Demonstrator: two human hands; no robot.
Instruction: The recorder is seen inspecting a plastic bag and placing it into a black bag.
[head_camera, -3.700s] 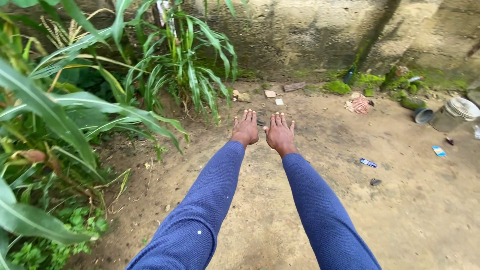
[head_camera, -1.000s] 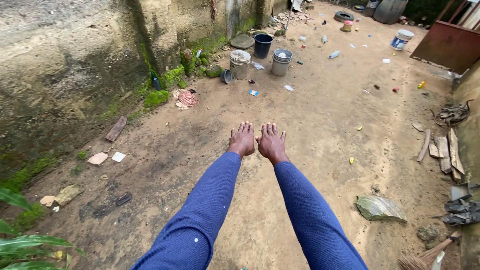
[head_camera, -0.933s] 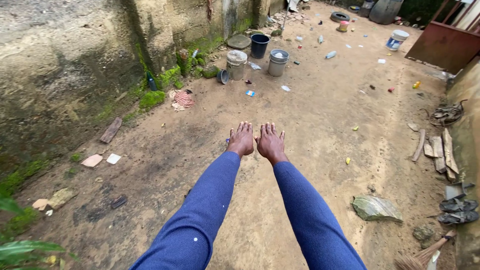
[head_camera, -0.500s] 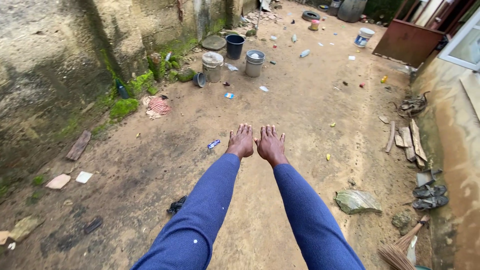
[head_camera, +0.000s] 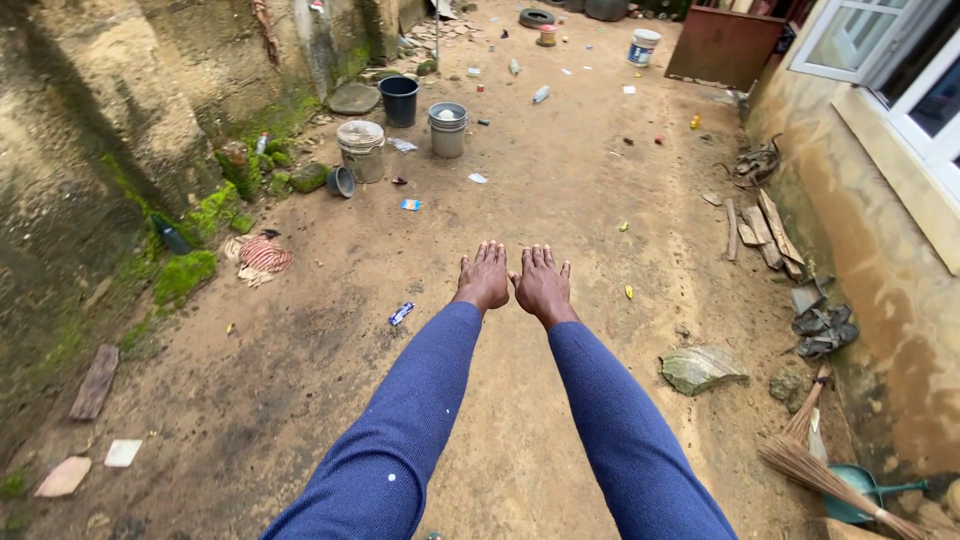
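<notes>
Both my arms in blue sleeves reach straight out over a bare dirt yard. My left hand (head_camera: 486, 277) and my right hand (head_camera: 541, 282) are held flat, palms down, side by side with fingers extended and slightly apart. Neither hand holds or touches anything. A small blue wrapper (head_camera: 401, 313) lies on the ground just left of my left hand. A small yellow scrap (head_camera: 629, 292) lies to the right of my right hand.
A mossy concrete wall (head_camera: 120, 110) runs along the left; a house wall (head_camera: 880, 260) with a window along the right. Several buckets (head_camera: 447, 130) stand ahead. A flat stone (head_camera: 702, 368), a straw broom (head_camera: 820, 478), wood planks (head_camera: 760, 225) and worn sandals (head_camera: 822, 330) lie at right.
The view has swung right, away from the green plants and along the yard; the house wall, window and broom have come into sight. My hands stay outstretched and flat.
</notes>
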